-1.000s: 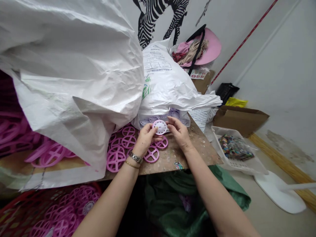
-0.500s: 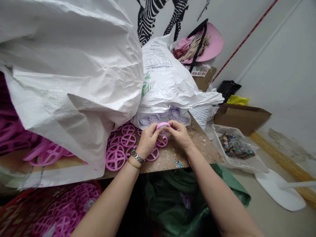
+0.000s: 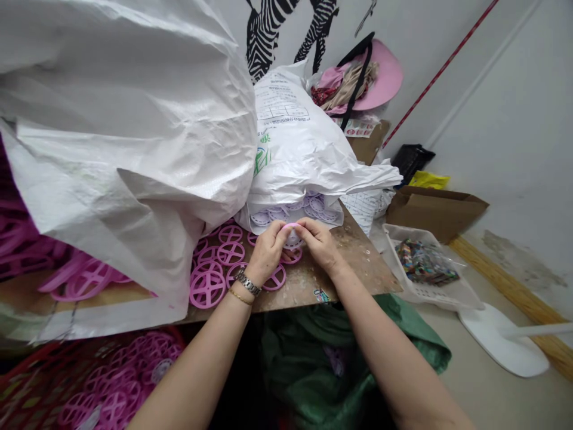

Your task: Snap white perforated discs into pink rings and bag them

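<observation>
Between the fingers of both my hands is a small pink plastic ring (image 3: 292, 226) with a pale lilac disc (image 3: 293, 240) against it. My left hand (image 3: 267, 248), with a watch on its wrist, pinches the left edge. My right hand (image 3: 320, 243) pinches the right edge, thumbs close together. Several pink spoked plastic rings (image 3: 208, 288) lie on the worn wooden table (image 3: 313, 275) below and left of my hands. Just beyond them, more lilac discs (image 3: 316, 206) spill from the mouth of a printed white sack (image 3: 290, 137).
A big white woven sack (image 3: 147, 119) with pink rings bulges at left. Below it stands a red basket (image 3: 27, 370) of pink parts. A green sack (image 3: 313, 370) hangs under the table edge. At right are a white plastic basket (image 3: 430, 292) and a cardboard box (image 3: 434, 212).
The pink ring has tilted, so the lilac disc's face shows more below it. My fingers have drawn closer together over the top edge. The view has shifted slightly.
</observation>
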The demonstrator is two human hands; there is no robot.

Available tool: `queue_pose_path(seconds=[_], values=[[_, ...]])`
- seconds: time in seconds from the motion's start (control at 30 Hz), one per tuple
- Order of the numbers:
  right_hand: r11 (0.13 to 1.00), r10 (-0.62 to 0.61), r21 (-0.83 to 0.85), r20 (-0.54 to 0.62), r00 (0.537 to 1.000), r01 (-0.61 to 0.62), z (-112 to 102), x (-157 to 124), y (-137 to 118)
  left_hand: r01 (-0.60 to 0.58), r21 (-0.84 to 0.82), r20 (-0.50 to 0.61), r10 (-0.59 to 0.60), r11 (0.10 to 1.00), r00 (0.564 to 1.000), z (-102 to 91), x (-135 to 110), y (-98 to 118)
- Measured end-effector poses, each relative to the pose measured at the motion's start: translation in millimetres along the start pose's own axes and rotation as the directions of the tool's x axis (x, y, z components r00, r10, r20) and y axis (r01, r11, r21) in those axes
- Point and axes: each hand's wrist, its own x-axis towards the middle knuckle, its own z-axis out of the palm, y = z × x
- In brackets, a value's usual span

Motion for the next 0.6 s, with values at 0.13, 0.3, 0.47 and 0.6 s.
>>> queue_pose_path(seconds=[0.13,0.3,0.47,0.6], values=[[0.996,-0.016,-0.086,0.002,1.000,0.017,0.6,-1.3,-3.6,-0.100,0.197,-0.081,0.117,0.975,0.990,1.2,-1.9,1.5],[0.999,0.033,-0.024,0.042,0.999,-0.032,-0.4,0.0,-1.5,-0.042,0.046,-0.105,0.046,0.998,0.993,1.2,0.4,1.5],[0.986,0.140,0.087,0.046,0.989,-0.144,-4.2,1.2,6.5,0.019,-0.134,-0.021,-0.022,0.991,1.000,-0.6,2.8,-0.5],[0.982,0.155,0.103,0.031,0.987,-0.157,-5.7,1.1,8.4,0.004,-0.043,0.000,-0.004,0.999,1.000,0.3,1.5,-1.9]])
